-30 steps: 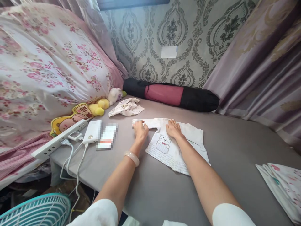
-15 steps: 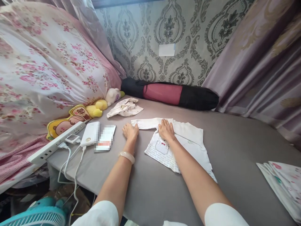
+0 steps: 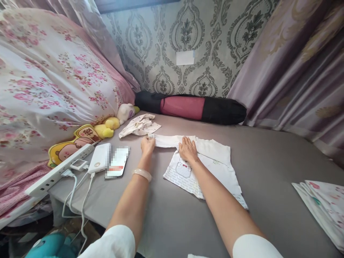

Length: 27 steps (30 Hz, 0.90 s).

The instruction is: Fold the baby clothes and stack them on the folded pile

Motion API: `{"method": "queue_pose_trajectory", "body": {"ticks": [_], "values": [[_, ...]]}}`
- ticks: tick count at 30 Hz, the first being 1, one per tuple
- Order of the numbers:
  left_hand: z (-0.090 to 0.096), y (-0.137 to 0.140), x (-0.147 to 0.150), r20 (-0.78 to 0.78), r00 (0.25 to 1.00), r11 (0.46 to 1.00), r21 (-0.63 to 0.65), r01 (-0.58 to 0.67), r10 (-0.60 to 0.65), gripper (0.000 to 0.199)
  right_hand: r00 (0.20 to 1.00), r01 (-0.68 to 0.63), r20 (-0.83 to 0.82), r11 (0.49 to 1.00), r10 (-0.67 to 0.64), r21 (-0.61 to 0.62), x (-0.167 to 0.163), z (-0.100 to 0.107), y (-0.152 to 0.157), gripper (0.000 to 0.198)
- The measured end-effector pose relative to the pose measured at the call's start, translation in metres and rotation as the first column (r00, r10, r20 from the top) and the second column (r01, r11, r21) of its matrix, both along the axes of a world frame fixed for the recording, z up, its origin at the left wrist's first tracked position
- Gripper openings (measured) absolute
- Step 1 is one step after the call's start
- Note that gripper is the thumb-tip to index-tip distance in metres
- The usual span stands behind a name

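Observation:
A small white shirt point(image 3: 215, 175) with a printed cartoon figure and rows of lettering lies partly folded on the grey-covered surface point(image 3: 172, 222). One sleeve stretches out to the left. At the end of that sleeve, my left hand point(image 3: 147, 144) is closed on the cuff, fingers pinched. My right hand point(image 3: 188, 149) lies flat on the shirt where the sleeve meets the body, its fingers stretched out. A crumpled cream patterned cloth point(image 3: 139, 125) rests just beyond my left hand.
To the left lie a phone point(image 3: 117, 163), a white power bank point(image 3: 99, 157) and a power strip point(image 3: 59, 170) with cables. Plush toys point(image 3: 107, 128) line the left side. A black and pink rolled bag point(image 3: 182, 107) lies along the wall. Folded clothes point(image 3: 322, 208) sit at right.
My left hand has moved slightly up and closed on the cuff, lifting its end a little. My right hand stays flat on the shirt. The camera view has shifted slightly.

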<state>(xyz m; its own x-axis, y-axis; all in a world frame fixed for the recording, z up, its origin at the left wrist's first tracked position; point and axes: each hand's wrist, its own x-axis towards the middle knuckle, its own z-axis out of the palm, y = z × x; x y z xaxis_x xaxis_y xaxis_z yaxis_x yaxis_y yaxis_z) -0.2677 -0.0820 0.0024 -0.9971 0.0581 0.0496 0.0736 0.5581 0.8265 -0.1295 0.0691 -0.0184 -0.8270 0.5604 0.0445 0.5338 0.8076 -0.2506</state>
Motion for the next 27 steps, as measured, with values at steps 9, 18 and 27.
{"method": "queue_pose_trajectory", "body": {"ticks": [9, 18, 27], "values": [[0.045, 0.044, 0.03, 0.258, 0.961, 0.463, 0.867, -0.185, -0.099, 0.018, 1.0, 0.005, -0.016, 1.0, -0.005, 0.001, 0.0, -0.003, 0.0, 0.063], [0.053, 0.087, 0.071, 0.336, 0.925, 0.203, 0.932, -0.299, -0.181, 0.016, 1.0, 0.009, -0.012, 1.0, -0.009, 0.018, 0.0, -0.004, 0.0, 0.063], [0.039, 0.107, 0.084, 0.294, 0.931, 0.236, 0.941, -0.243, -0.216, 0.027, 0.999, -0.033, -0.014, 0.998, 0.033, -0.051, 0.005, 0.008, 0.001, 0.057]]}}
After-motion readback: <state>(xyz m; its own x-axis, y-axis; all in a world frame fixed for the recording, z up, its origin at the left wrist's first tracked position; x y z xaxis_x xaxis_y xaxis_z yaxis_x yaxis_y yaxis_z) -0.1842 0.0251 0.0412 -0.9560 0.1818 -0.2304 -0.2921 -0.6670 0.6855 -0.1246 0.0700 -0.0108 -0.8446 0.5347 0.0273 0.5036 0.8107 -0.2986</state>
